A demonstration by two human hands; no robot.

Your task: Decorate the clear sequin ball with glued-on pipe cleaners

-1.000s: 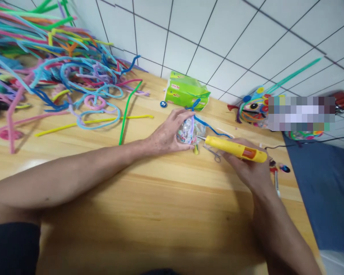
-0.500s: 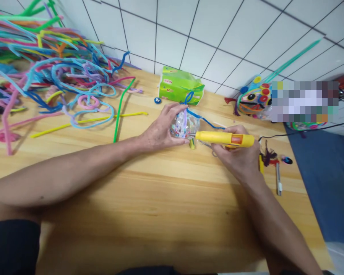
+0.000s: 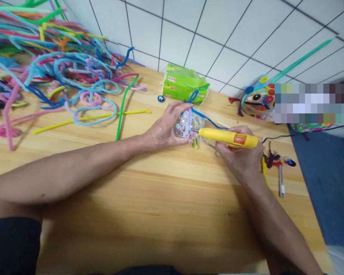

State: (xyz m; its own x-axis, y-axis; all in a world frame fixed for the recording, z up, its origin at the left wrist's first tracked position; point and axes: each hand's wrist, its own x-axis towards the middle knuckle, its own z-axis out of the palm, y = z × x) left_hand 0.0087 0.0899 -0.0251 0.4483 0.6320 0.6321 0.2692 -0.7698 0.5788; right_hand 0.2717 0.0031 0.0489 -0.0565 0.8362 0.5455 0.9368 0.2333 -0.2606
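Observation:
My left hand (image 3: 167, 128) is closed around a clear plastic bottle piece (image 3: 198, 121) decorated with colourful bits. A purple pipe cleaner (image 3: 190, 116) runs across the piece, and a blue pipe cleaner (image 3: 210, 118) loops at its top and trails right. In my right hand (image 3: 240, 156) is a yellow hot glue gun (image 3: 223, 135), its metal nozzle at the purple strip; whether it touches I cannot tell. The fingers of my right hand wrap the handle, mostly hidden. A small yellow-green stub (image 3: 195, 144) shows just below the clear piece.
Many pipe cleaners (image 3: 74, 65) are heaped at the left. A green tissue pack (image 3: 183, 84) stands by the tiled wall, beside a blue button (image 3: 161, 98). A decorated object (image 3: 256, 101), a black cord (image 3: 278, 135) and a utility knife (image 3: 281, 181) lie at the right.
The view has shifted slightly, so most things appear a little farther right. The glue gun's nozzle sits slightly higher against the clear piece; both hands keep their holds.

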